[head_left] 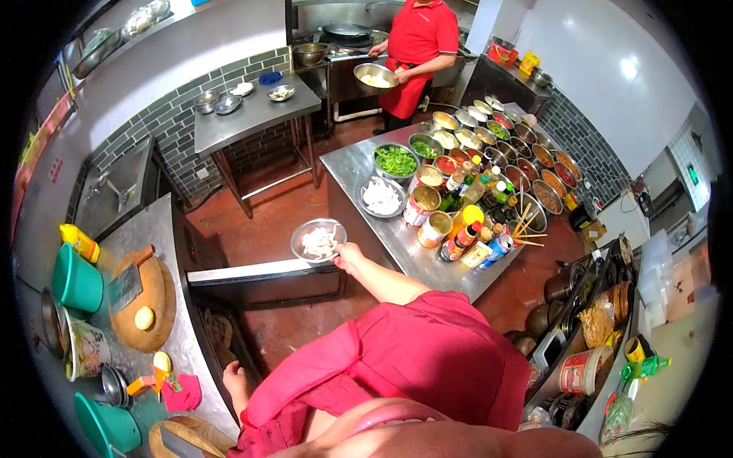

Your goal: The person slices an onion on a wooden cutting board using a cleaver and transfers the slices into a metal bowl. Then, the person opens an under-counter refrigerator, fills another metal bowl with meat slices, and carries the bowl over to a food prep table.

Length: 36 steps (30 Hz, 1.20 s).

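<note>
My right hand is closed on the rim of a steel bowl, held out in front of me above the gap between the counters. Pale, pinkish-white slices of food lie in the bowl; I cannot make out their exact kind. My left hand hangs low beside the left counter, holding nothing that I can see, its fingers loosely apart and partly hidden. On that counter, a round chopping board carries a cleaver and a peeled yellowish piece of food.
A steel table to the right holds several seasoning bowls, bottles and cans. Beyond it, a co-worker in red holds a steel bowl near the stove. A side table bears small bowls. Teal tubs and a shelf flank me.
</note>
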Each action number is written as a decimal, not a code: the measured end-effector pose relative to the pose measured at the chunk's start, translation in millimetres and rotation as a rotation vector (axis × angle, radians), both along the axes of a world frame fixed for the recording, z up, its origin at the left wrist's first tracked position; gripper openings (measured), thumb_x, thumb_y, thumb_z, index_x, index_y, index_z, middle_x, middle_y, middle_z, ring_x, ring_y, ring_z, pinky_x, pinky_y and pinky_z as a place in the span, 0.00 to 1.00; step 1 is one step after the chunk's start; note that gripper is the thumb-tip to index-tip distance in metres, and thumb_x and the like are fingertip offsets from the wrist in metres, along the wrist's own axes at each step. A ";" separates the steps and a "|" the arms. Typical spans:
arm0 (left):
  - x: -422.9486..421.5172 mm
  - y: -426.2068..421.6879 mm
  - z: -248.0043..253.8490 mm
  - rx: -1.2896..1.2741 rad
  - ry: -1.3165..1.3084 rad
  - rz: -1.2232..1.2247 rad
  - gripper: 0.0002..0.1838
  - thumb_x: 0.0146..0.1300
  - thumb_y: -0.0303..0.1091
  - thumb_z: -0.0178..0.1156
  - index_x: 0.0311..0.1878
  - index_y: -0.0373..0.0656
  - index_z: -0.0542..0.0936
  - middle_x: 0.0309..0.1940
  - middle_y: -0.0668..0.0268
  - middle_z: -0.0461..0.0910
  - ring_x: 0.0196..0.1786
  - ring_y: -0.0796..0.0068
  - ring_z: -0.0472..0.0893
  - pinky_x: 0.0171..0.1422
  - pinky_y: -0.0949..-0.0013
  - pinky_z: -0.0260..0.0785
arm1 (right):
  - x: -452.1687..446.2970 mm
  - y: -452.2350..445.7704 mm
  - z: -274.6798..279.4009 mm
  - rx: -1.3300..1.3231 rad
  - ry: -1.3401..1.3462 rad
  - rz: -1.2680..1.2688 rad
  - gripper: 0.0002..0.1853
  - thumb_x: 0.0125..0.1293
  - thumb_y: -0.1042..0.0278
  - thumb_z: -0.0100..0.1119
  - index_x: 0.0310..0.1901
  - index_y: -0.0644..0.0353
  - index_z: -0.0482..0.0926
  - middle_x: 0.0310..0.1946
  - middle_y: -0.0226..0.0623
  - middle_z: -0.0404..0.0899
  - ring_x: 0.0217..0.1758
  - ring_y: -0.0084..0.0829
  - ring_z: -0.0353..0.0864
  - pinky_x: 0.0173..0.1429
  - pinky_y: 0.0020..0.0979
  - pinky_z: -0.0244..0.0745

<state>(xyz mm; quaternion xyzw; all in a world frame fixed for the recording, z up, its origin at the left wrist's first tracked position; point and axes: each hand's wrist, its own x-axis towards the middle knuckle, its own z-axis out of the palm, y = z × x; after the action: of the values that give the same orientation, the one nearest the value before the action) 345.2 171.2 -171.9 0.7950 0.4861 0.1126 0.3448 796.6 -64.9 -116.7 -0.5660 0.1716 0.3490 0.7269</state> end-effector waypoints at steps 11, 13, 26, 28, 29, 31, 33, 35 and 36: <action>-5.6 3.5 14.2 0.012 -0.041 -0.003 0.14 0.49 0.23 0.58 0.42 0.37 0.79 0.38 0.55 0.80 0.42 0.64 0.80 0.49 0.67 0.71 | 2.3 3.1 2.2 0.017 -0.018 -0.006 0.08 0.62 0.71 0.47 0.38 0.66 0.72 0.23 0.41 0.76 0.15 0.24 0.70 0.12 0.18 0.62; -10.9 7.8 8.5 0.003 -0.063 -0.008 0.14 0.49 0.23 0.58 0.42 0.37 0.79 0.38 0.56 0.80 0.42 0.64 0.80 0.50 0.67 0.71 | 0.2 4.7 4.6 0.047 -0.022 -0.019 0.08 0.63 0.72 0.46 0.38 0.66 0.72 0.24 0.40 0.76 0.16 0.24 0.71 0.13 0.18 0.62; -25.5 14.3 1.9 -0.081 -0.111 0.041 0.14 0.51 0.21 0.57 0.44 0.35 0.78 0.38 0.55 0.80 0.42 0.65 0.79 0.50 0.68 0.69 | -16.0 13.1 11.0 0.060 -0.022 -0.030 0.08 0.61 0.72 0.47 0.37 0.67 0.73 0.21 0.42 0.75 0.14 0.23 0.69 0.13 0.17 0.63; -27.6 14.5 5.2 -0.078 -0.116 0.039 0.14 0.52 0.21 0.57 0.44 0.35 0.77 0.38 0.56 0.80 0.42 0.65 0.79 0.50 0.68 0.69 | -18.3 13.2 17.3 0.050 -0.020 -0.027 0.08 0.61 0.72 0.48 0.37 0.68 0.72 0.21 0.42 0.75 0.15 0.23 0.70 0.13 0.17 0.63; -28.3 15.5 7.3 -0.070 -0.108 0.039 0.14 0.52 0.21 0.57 0.44 0.35 0.77 0.38 0.56 0.80 0.42 0.65 0.79 0.50 0.68 0.69 | -19.5 13.3 20.5 0.047 -0.020 -0.030 0.08 0.61 0.72 0.48 0.37 0.68 0.72 0.22 0.42 0.75 0.15 0.23 0.70 0.13 0.17 0.63; -30.8 19.0 6.2 -0.061 -0.110 0.029 0.14 0.52 0.21 0.57 0.44 0.35 0.77 0.38 0.56 0.80 0.42 0.66 0.79 0.50 0.68 0.69 | -18.9 14.1 21.4 0.045 -0.022 -0.036 0.08 0.61 0.71 0.49 0.37 0.68 0.72 0.22 0.42 0.75 0.15 0.23 0.70 0.14 0.17 0.63; -32.3 23.6 7.7 -0.062 -0.127 0.009 0.14 0.52 0.21 0.57 0.45 0.35 0.77 0.38 0.57 0.80 0.42 0.66 0.79 0.49 0.68 0.70 | -17.9 14.7 19.7 0.081 -0.012 -0.046 0.08 0.61 0.71 0.49 0.37 0.68 0.72 0.22 0.42 0.75 0.14 0.23 0.69 0.13 0.17 0.63; -33.5 25.8 11.5 -0.065 -0.112 0.006 0.14 0.52 0.21 0.56 0.45 0.35 0.77 0.37 0.58 0.80 0.42 0.68 0.79 0.49 0.69 0.69 | -17.3 15.0 16.2 0.104 -0.006 -0.056 0.08 0.62 0.70 0.50 0.38 0.68 0.72 0.22 0.42 0.75 0.14 0.23 0.69 0.13 0.17 0.63; -33.0 25.9 14.3 -0.066 -0.104 0.004 0.14 0.52 0.21 0.56 0.45 0.35 0.77 0.37 0.58 0.79 0.41 0.69 0.78 0.49 0.69 0.69 | -17.8 14.6 17.0 0.108 -0.005 -0.061 0.09 0.62 0.70 0.50 0.38 0.68 0.72 0.22 0.42 0.75 0.13 0.22 0.69 0.13 0.17 0.63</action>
<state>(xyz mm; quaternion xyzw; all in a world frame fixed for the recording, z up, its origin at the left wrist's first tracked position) 312.3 197.1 -157.7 0.7752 0.4727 0.1386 0.3955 778.8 -50.3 -99.7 -0.5212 0.1678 0.3343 0.7671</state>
